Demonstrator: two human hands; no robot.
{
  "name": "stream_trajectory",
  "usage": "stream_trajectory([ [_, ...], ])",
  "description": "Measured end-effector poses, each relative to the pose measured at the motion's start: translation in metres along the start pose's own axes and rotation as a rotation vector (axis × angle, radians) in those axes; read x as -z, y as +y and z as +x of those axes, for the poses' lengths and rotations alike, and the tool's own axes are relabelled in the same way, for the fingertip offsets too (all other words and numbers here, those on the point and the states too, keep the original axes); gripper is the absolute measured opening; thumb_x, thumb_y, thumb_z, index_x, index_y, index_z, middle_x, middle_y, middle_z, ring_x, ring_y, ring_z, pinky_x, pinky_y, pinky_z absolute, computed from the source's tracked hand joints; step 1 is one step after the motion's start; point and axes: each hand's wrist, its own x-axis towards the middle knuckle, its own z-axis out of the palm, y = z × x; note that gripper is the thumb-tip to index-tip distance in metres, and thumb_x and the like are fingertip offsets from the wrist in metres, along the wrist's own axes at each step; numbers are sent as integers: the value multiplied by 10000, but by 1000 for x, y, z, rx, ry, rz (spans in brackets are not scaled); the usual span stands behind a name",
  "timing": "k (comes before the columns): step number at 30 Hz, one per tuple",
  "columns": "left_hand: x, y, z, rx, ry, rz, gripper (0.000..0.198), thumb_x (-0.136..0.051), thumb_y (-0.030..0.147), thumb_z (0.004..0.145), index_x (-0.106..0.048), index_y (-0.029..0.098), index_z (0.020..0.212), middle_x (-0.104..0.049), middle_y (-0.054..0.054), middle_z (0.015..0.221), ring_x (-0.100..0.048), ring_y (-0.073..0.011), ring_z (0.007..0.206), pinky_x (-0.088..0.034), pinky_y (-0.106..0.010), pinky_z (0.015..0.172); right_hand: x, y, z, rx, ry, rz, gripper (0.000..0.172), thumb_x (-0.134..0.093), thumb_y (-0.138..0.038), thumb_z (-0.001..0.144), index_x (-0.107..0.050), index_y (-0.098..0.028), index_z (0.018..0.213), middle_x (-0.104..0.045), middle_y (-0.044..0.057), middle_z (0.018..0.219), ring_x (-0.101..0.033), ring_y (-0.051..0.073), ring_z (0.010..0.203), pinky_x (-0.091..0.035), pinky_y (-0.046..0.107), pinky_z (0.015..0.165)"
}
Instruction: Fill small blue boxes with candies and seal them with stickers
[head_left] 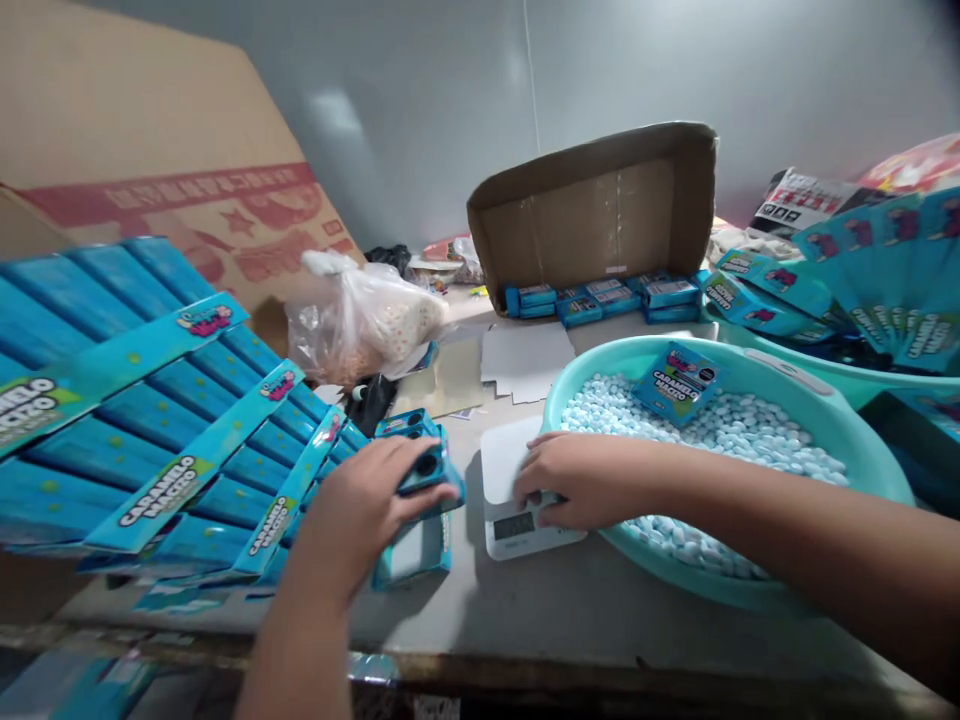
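My left hand is closed round a small blue candy box with dark round spots on it. Below it, an open blue display carton rests on the table, its pale inside showing. My right hand hovers over or touches the white digital scale, fingers curled down. What those fingers hold, if anything, is hidden. Right of the scale, a turquoise basin holds many pale blue candies. One blue "Caramelo Macizo" box lies on the candies. My right forearm crosses over the basin.
Stacked blue display cartons fill the left side, before a large cardboard box. Behind are a plastic bag, flat white card and a tipped brown carton with blue boxes. Another basin holds blue packs at right.
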Motion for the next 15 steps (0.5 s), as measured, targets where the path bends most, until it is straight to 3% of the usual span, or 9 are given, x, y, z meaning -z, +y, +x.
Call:
stream_trajectory([
  [2,10,-19,-25,-8,-72,-17,491,-629,572,828,-596,249,1197,-685,-61,1064,-639,-232,998,-504,-341,860,1,0,-1,7,-12,-2,266,-650,-201,831,-710,-196,1090,-722,52,957,-603,215,941,-432,323,826],
  [4,9,-33,-41,-19,-66,-26,447,-657,551,820,-620,244,1142,-693,-51,1011,-648,-224,960,-513,-329,843,3,-1,-1,-22,-28,15,300,-675,-214,816,-705,-193,1115,-716,59,999,-610,211,920,-433,310,783],
  [6,0,-40,-48,-27,-21,-25,407,-656,544,826,-639,233,1087,-705,-50,978,-658,-224,936,-522,-329,834,9,-1,-3,-55,-11,43,307,-676,-227,825,-700,-190,1129,-706,64,1051,-616,198,894,-432,295,743],
  [9,-17,-37,-45,4,55,-22,435,-622,575,838,-645,218,1086,-718,-73,997,-669,-242,952,-531,-355,863,23,5,-11,-142,149,27,267,-632,-257,874,-694,-180,1123,-695,71,1089,-620,194,894,-433,292,735],
  [12,-30,-31,-37,24,81,-22,471,-604,598,838,-637,210,1104,-713,-95,1016,-666,-263,969,-535,-382,875,43,23,-27,-370,342,-121,274,-577,-321,920,-676,-185,1137,-675,83,1120,-611,215,960,-437,305,798],
  [15,-43,-30,-37,-10,85,17,404,-619,560,843,-647,227,1071,-690,-92,986,-650,-271,937,-538,-401,850,62,49,-51,-686,411,-236,299,-546,-369,924,-679,-160,1092,-629,153,1160,-586,280,1030,-436,355,838],
])
